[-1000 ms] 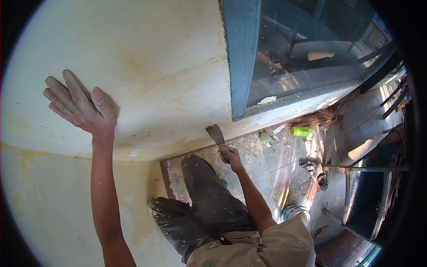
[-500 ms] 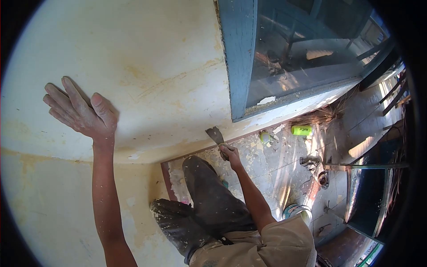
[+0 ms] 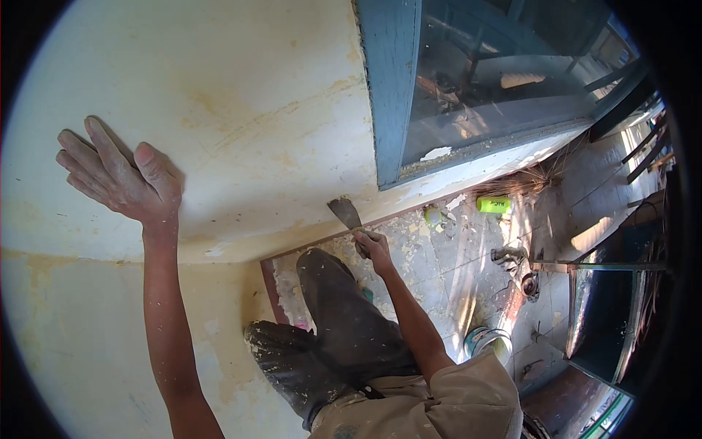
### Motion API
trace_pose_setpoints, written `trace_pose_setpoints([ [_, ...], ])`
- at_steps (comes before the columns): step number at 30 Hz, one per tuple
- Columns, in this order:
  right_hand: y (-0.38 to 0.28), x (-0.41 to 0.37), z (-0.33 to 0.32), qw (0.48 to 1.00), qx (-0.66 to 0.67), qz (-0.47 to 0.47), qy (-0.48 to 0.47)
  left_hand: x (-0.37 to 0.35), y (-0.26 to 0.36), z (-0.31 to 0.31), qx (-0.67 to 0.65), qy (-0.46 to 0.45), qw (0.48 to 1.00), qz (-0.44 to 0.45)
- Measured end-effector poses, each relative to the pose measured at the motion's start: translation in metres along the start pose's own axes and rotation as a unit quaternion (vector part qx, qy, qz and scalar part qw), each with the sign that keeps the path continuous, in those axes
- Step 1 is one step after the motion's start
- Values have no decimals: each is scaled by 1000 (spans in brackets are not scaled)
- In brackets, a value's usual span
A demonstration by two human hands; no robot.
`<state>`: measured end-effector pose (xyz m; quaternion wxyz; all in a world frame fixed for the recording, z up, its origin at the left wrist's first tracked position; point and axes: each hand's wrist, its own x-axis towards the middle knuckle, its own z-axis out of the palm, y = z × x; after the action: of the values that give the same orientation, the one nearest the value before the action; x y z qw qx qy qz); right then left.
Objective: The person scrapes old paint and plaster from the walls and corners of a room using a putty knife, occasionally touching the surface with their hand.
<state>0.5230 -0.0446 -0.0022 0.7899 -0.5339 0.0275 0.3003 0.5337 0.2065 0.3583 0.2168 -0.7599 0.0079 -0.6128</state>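
Note:
My left hand point(image 3: 121, 175) lies against the cream wall point(image 3: 241, 66) with its dusty fingers stretched out and the thumb apart. In my right hand point(image 3: 374, 251) is the handle of a scraper point(image 3: 346, 214), its flat, dirty blade pointing up and left. The blade's tip is at the lower part of the wall, below the window; whether it touches cannot be made out. Yellowish stains and scratches mark the wall around both hands.
A blue window frame point(image 3: 390, 88) borders the wall on the right. Paint flakes litter the tiled floor point(image 3: 431, 267), with a bright green can point(image 3: 493, 205), a bucket point(image 3: 488, 342) and a straw broom point(image 3: 537, 181). A dark metal-edged cabinet point(image 3: 610, 314) stands at right.
The scraper has shifted slightly up and left with my right hand. My left hand appears a little further left and lower, still spread on the wall, and the whole view has shifted slightly.

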Motion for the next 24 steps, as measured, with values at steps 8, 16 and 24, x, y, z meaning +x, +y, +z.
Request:
trace_pose_setpoints([
  [8, 27, 8, -36, 999, 24, 23, 31, 0, -3, -1, 7, -13, 1000, 2],
  [16, -4, 6, -38, 1000, 13, -17, 15, 2, -3, 0, 12, -8, 1000, 20],
  [24, 25, 35, -64, 999, 6, -19, 45, 2, -1, -1, 13, -4, 1000, 14],
])
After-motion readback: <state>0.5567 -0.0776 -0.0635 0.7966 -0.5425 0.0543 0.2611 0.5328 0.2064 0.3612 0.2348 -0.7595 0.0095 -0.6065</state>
